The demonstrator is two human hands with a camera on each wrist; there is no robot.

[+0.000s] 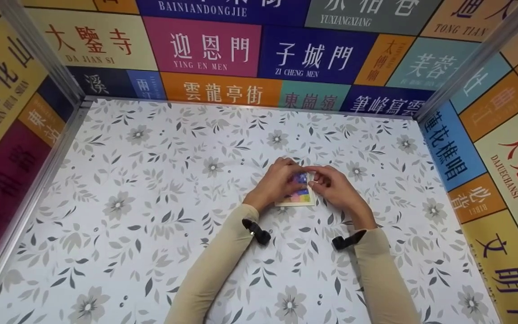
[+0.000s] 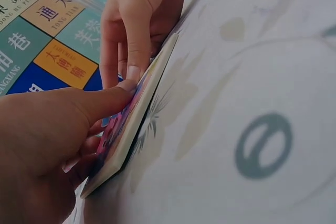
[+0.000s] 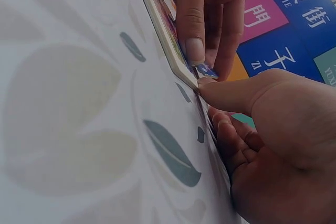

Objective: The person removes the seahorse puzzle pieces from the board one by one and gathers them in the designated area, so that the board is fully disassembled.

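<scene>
A small flat puzzle board (image 1: 305, 198) with a cream frame and a many-coloured picture lies on the table, its upper part covered by the hands. My left hand (image 1: 278, 181) reaches over it from the left. In the right wrist view, its thumb and fingers pinch a small blue patterned puzzle piece (image 3: 208, 71) that sticks up by the board's corner. My right hand (image 1: 339, 188) is at the board's right side, thumb on the cream frame (image 3: 176, 66) and other fingers curled beside the edge. Both thumb tips come close together in the left wrist view.
The table has a white cover (image 1: 160, 252) printed with grey flowers and leaves. Panels of coloured blocks with Chinese lettering (image 1: 203, 49) rise behind it and on both sides, with metal posts (image 1: 466, 58) at the corners. Each sleeve has a black wrist mount (image 1: 259, 233).
</scene>
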